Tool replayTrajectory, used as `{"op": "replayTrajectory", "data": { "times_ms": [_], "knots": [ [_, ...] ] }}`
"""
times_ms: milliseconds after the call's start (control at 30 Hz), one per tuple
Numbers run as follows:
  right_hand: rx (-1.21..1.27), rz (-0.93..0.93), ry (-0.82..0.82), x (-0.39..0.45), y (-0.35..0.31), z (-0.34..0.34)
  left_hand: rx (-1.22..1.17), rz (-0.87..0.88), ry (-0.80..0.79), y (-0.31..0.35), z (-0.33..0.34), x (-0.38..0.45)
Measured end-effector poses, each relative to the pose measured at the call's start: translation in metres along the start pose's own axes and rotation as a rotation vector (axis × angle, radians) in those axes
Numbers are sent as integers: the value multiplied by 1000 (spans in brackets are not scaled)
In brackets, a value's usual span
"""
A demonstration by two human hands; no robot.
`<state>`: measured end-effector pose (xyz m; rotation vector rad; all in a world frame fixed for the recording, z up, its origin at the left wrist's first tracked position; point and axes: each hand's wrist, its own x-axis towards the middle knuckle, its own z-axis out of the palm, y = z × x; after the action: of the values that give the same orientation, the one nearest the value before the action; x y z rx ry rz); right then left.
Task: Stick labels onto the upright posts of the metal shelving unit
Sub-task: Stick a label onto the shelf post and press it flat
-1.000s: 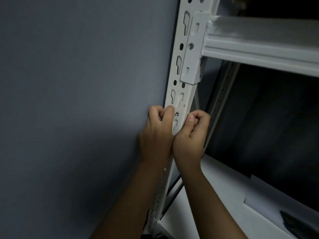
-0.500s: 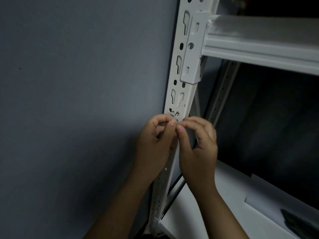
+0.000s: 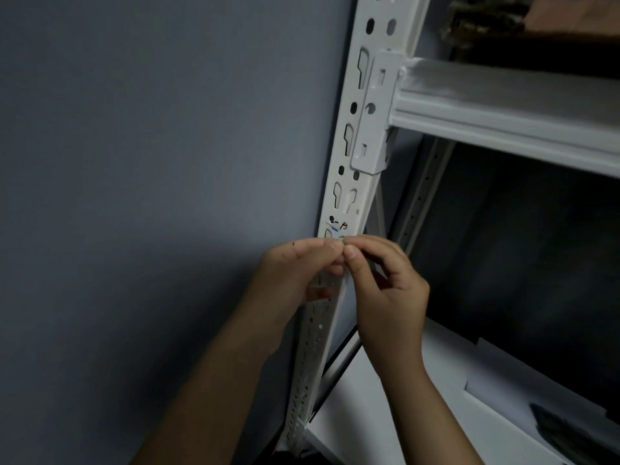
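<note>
Grey-blue wall [image 3: 134, 196] fills the left half of the picture, and it is quite dark. Beside it, in the middle, stands the tall white metal post with keyhole slots [image 3: 349, 156]. A white metal shelf beam [image 3: 503, 122] hooks onto the post near the top right.

A second ago both hands were pressed flat against the post, thumbs pushing on it. Now they have come off it and dropped a little lower. Where they were pressing, a small white label with black marks and a bit of blue [image 3: 336, 225] shows on the post, just above the hands. It looks stuck on, so that label seems done.

The left hand [image 3: 298, 270] and the right hand [image 3: 389, 290] now meet in front of the post, in the middle of the picture. Their fingertips [image 3: 349, 251] are pinched together on something tiny. It is too small to see well. My guess is that it is the next label, or its backing being peeled.

Lower right, a white flat shelf board [image 3: 419, 397] sits under the hands.
</note>
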<state>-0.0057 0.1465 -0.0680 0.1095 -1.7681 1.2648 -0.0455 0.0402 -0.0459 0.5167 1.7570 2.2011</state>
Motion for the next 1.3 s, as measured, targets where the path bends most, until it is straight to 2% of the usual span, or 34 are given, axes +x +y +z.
{"op": "replayTrajectory", "data": {
  "times_ms": [133,233,333,433,567,633,800,900,1067,1300],
  "knots": [
    [-194,-64,-74,3,9,-1,-44,-121,9,2,-3,-1],
    [-237,-14,-108,3,19,5,-8,-62,115,-3,2,1],
    [-255,63,-20,3,27,7,211,188,314,-15,5,12],
    [-211,59,148,9,27,7,596,523,460,-29,10,21],
    [-80,93,107,17,24,13,875,761,527,-36,8,28],
    [-85,98,113,16,26,15,943,817,477,-38,5,28],
    [-81,110,140,16,29,16,887,794,443,-35,8,29],
    [-80,108,154,18,29,16,954,856,469,-35,8,30],
    [-84,111,171,16,31,19,1058,832,517,-36,7,33],
    [-115,105,186,14,23,24,1042,811,598,-38,14,39]
  ]
}}
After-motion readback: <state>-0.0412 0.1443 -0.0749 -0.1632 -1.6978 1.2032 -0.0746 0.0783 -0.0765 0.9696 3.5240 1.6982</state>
